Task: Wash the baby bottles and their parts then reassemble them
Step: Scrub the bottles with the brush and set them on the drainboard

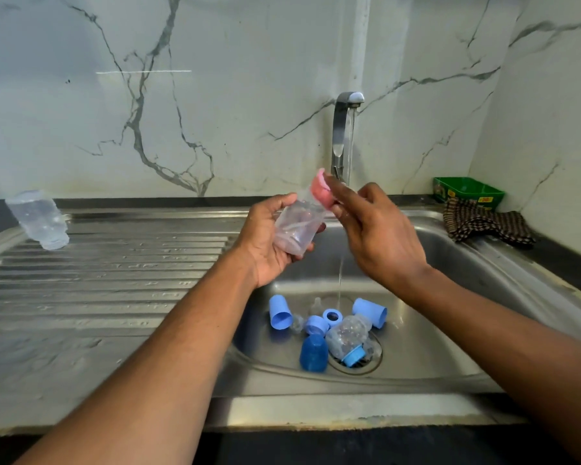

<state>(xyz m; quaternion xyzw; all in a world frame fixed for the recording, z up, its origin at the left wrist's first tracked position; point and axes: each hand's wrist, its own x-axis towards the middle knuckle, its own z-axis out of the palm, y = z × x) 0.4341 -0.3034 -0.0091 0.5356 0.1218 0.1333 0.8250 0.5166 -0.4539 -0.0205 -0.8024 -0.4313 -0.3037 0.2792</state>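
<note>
My left hand (265, 239) grips a clear baby bottle (299, 226) over the sink, its mouth tilted up and to the right. My right hand (379, 233) pinches a pink sponge (321, 191) at the bottle's mouth. In the sink basin (450, 330) lie two light blue caps (280, 316) (371, 312), a dark blue cap (313, 353), blue collar rings (332, 317), a clear nipple (317, 305) and another clear bottle with a blue ring (348, 337) over the drain. A third clear bottle (39, 219) lies on the drainboard at the far left.
The tap (344, 129) behind my hands runs a thin stream of water into the basin. A ribbed steel drainboard (114, 280) spreads to the left. At the back right sit a green tub (468, 193) and a checked cloth (487, 224).
</note>
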